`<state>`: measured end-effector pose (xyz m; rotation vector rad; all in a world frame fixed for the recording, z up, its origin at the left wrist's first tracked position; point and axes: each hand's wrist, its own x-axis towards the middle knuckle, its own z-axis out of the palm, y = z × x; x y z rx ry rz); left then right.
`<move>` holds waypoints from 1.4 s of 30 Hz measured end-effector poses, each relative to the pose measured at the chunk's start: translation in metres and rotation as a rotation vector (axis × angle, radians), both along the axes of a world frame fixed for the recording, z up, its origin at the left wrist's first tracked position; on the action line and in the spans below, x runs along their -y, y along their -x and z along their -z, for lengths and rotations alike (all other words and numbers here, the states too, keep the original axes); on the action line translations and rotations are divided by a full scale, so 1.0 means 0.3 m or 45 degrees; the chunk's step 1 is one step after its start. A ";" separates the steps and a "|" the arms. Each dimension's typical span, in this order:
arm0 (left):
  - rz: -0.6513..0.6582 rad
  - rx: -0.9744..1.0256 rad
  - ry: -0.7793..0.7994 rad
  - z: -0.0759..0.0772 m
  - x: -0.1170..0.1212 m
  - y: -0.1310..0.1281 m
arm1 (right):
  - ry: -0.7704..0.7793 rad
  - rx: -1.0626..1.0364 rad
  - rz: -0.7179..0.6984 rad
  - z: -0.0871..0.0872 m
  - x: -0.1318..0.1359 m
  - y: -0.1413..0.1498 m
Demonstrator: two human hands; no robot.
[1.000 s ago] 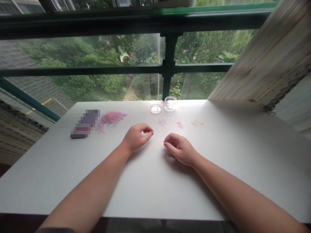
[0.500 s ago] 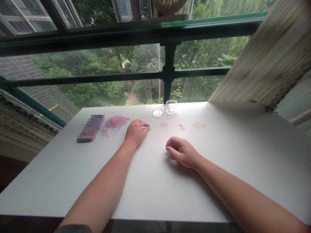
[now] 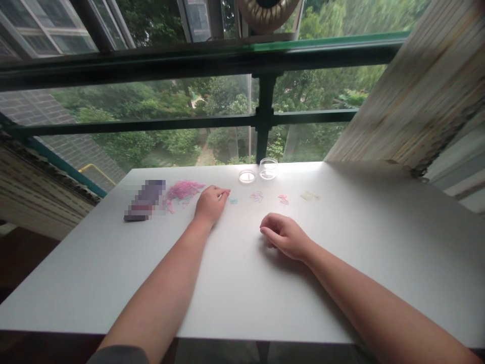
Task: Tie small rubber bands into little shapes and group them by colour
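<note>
My left hand (image 3: 212,205) is over the white table, thumb and forefinger drawn together at the tips. Anything between those tips is too small to make out. Just right of them lies a small teal cluster of what look like rubber bands (image 3: 233,200). Left of this hand is a large loose heap of mostly pink bands (image 3: 184,190). Small groups of lilac bands (image 3: 256,196), pink-red bands (image 3: 283,199) and pale yellow bands (image 3: 309,195) lie in a row to the right. My right hand (image 3: 284,236) rests loosely curled on its side, with nothing visible in it.
At the table's (image 3: 227,283) back edge stand a clear round container (image 3: 269,169) and a shallow clear lid or dish (image 3: 247,176). A pixelated dark flat object (image 3: 146,200) lies at the left. Behind are a green window frame (image 3: 265,93) and a curtain (image 3: 373,91).
My left hand's fingertips have drawn back slightly left and up from the teal bands, which now show more fully. My right hand keeps its pose. The camera view has shifted a little.
</note>
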<state>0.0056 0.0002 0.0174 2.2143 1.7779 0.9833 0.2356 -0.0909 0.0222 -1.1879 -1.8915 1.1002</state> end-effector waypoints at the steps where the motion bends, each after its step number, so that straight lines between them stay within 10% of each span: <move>1: 0.001 0.017 -0.001 0.001 -0.001 0.002 | 0.000 -0.002 -0.001 0.001 0.000 0.000; 13: -0.119 0.176 -0.194 -0.038 0.010 0.134 | 0.013 -0.007 -0.017 0.010 -0.006 -0.003; 22: -0.719 0.135 -0.016 -0.018 0.175 0.452 | -0.024 0.035 -0.088 0.014 -0.007 -0.010; 42: -0.604 -0.088 0.091 0.012 0.191 0.408 | -0.056 0.042 -0.075 0.015 -0.011 -0.012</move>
